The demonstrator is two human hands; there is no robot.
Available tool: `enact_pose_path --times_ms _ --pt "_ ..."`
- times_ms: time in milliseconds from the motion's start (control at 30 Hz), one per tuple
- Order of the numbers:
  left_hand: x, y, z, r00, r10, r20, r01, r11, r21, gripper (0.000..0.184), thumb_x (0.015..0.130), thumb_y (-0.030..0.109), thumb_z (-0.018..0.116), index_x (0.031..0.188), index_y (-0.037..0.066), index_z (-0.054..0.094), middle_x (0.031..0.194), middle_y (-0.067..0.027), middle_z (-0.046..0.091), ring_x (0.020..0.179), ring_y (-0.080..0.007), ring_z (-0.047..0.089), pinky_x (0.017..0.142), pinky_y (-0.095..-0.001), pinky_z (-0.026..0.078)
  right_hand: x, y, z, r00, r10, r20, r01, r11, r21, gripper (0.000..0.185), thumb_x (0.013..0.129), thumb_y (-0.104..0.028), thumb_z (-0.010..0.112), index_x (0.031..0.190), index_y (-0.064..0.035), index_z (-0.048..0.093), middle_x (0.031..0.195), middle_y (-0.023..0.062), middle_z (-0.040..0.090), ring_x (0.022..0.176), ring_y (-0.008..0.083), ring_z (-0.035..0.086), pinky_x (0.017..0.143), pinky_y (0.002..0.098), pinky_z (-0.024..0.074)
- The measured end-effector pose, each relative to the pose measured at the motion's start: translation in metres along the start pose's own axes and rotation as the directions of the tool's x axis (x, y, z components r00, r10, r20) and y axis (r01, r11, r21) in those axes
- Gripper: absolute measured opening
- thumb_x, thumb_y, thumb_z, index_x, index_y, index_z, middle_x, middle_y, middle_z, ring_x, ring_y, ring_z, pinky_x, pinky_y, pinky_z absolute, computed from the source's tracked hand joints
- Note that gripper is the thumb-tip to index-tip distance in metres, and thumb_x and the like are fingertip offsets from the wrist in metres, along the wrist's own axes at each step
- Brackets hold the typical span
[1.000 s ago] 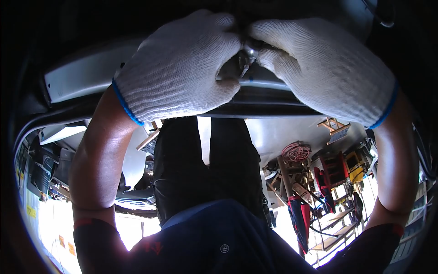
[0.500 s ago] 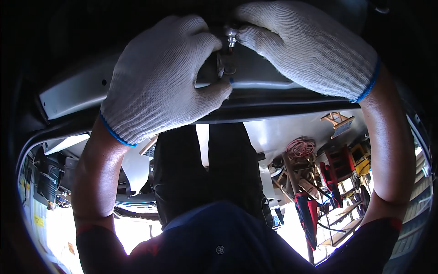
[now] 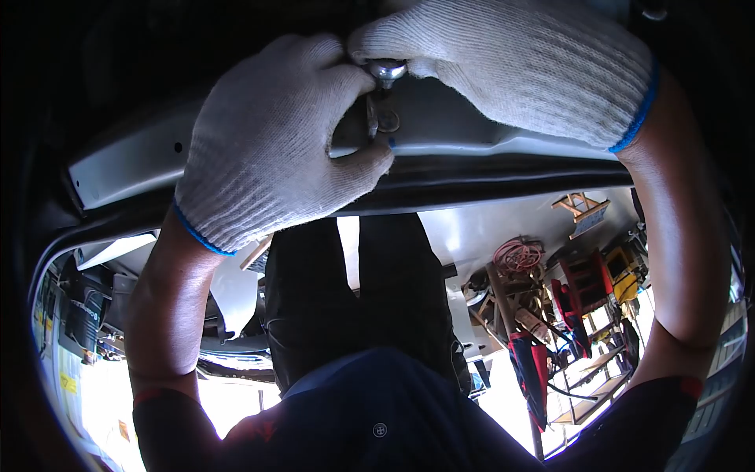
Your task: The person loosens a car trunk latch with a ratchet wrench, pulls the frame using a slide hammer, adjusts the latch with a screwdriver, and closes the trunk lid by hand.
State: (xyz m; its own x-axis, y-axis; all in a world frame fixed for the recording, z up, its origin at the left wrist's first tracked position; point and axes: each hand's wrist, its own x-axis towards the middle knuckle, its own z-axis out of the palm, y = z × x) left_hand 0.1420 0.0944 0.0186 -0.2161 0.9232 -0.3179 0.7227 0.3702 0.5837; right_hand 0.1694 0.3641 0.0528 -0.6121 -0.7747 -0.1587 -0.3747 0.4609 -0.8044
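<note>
My right hand [image 3: 511, 67], in a white knit glove with a blue cuff, is closed around a tool that looks like a ratchet wrench. Its round chrome head [image 3: 388, 71] shows below the fingers, while the handle is hidden by the glove. On the other side of that head is my left hand [image 3: 263, 145], gloved alike, with thumb and forefinger apart in a C shape. The forefinger tip is close to the chrome head; I cannot tell whether they touch. A small metal tab [image 3: 372, 116] and a round disc-like piece [image 3: 388, 120] lie just beneath the head, near the left thumb.
A grey metal panel [image 3: 118, 169] of a vehicle body spans behind both hands, with a dark rubber-like edge [image 3: 472, 173] along it. Beyond the opening are a coiled pink hose [image 3: 519, 255], a wooden stool [image 3: 582, 214] and a cluttered rack [image 3: 582, 315]. Deep shadow covers the top.
My right hand has moved left and turned, bringing the tool's chrome head closer to my left forefinger and lower. The left hand has barely shifted.
</note>
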Motion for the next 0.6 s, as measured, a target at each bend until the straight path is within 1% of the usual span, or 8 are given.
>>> enact_pose_path --times_ms 33,100,333,433,500,533,567,600 --pt "0.001 -0.001 0.0 1.0 0.01 0.001 -0.01 1.0 -0.004 0.053 0.076 0.032 0.092 0.118 0.005 0.075 0.119 -0.0103 0.069 0.106 -0.025 0.072 0.089 -0.038 0.062 0.009 -0.03 -0.004 0.963 0.252 0.097 -0.257 0.965 0.042 0.02 0.099 -0.018 0.069 0.106 0.0 0.071 0.083 0.0154 0.072 0.072 0.029 0.072 0.065 0.0402 0.0556" --pt "0.001 -0.003 0.001 1.0 0.029 0.005 -0.029 0.999 -0.014 0.052 0.076 0.032 0.093 0.117 0.005 0.075 0.118 -0.0103 0.069 0.106 -0.0253 0.072 0.09 -0.038 0.062 0.012 -0.046 -0.004 0.87 0.46 0.177 -0.476 0.877 0.06 0.02 0.099 -0.019 0.069 0.105 0.0003 0.071 0.079 0.0151 0.071 0.069 0.0294 0.071 0.064 0.0408 0.0553" --pt "0.0 -0.003 0.001 0.997 0.04 -0.061 -0.045 0.996 -0.075 0.053 0.076 0.031 0.093 0.118 0.005 0.075 0.115 -0.0086 0.07 0.105 -0.0248 0.072 0.089 -0.0377 0.062 0.019 -0.046 -0.005 0.834 0.456 0.31 -0.484 0.875 0.015 0.027 0.104 -0.026 0.065 0.103 0.0005 0.071 0.076 0.0142 0.069 0.071 0.0288 0.072 0.064 0.0427 0.0553" --pt "0.0 -0.004 0.0 0.998 0.042 -0.039 -0.046 0.995 -0.089 0.053 0.076 0.03 0.093 0.119 0.006 0.075 0.116 -0.0086 0.07 0.106 -0.0247 0.072 0.089 -0.0379 0.062 0.004 -0.043 0.006 0.845 0.49 0.214 -0.533 0.801 0.273 0.028 0.105 -0.027 0.064 0.11 -0.0012 0.071 0.091 0.0137 0.072 0.083 0.0254 0.074 0.075 0.0406 0.0579" --pt "0.001 -0.005 0.001 0.998 0.06 -0.036 -0.064 0.993 -0.095 0.054 0.076 0.03 0.093 0.121 0.006 0.075 0.117 -0.0088 0.07 0.106 -0.0249 0.072 0.09 -0.0381 0.063 -0.016 -0.039 0.029 0.816 0.556 0.155 -0.516 0.584 0.627 0.03 0.105 -0.027 0.063 0.12 -0.0027 0.071 0.105 0.0135 0.073 0.094 0.0235 0.074 0.084 0.0382 0.059" --pt "0.001 -0.004 0.001 0.997 0.062 -0.041 -0.066 0.994 -0.092 0.054 0.076 0.03 0.093 0.121 0.006 0.075 0.118 -0.0088 0.07 0.107 -0.025 0.072 0.09 -0.0382 0.063 -0.025 -0.039 0.045 0.787 0.6 0.146 -0.449 0.394 0.802 0.032 0.105 -0.027 0.063 0.125 -0.0035 0.071 0.112 0.0134 0.073 0.099 0.0229 0.073 0.088 0.037 0.059" --pt "0.001 -0.003 0.001 0.997 0.064 -0.046 -0.068 0.994 -0.09 0.054 0.076 0.029 0.093 0.122 0.007 0.075 0.118 -0.0088 0.07 0.107 -0.0252 0.072 0.09 -0.0384 0.063 -0.029 -0.035 0.05 0.888 0.46 0.015 -0.378 0.709 0.595 0.035 0.105 -0.028 0.063 0.13 -0.0043 0.069 0.118 0.0134 0.072 0.103 0.0233 0.073 0.091 0.0363 0.0588" --pt "0.001 -0.003 0.0 0.997 0.065 -0.052 -0.069 0.994 -0.087 0.054 0.076 0.029 0.092 0.122 0.007 0.075 0.119 -0.0088 0.07 0.107 -0.0253 0.073 0.091 -0.0385 0.063 -0.033 -0.031 0.054 0.949 0.29 -0.123 -0.26 0.942 0.214 0.038 0.105 -0.029 0.062 0.135 -0.005 0.068 0.123 0.0135 0.071 0.106 0.0237 0.072 0.095 0.0356 0.0585"
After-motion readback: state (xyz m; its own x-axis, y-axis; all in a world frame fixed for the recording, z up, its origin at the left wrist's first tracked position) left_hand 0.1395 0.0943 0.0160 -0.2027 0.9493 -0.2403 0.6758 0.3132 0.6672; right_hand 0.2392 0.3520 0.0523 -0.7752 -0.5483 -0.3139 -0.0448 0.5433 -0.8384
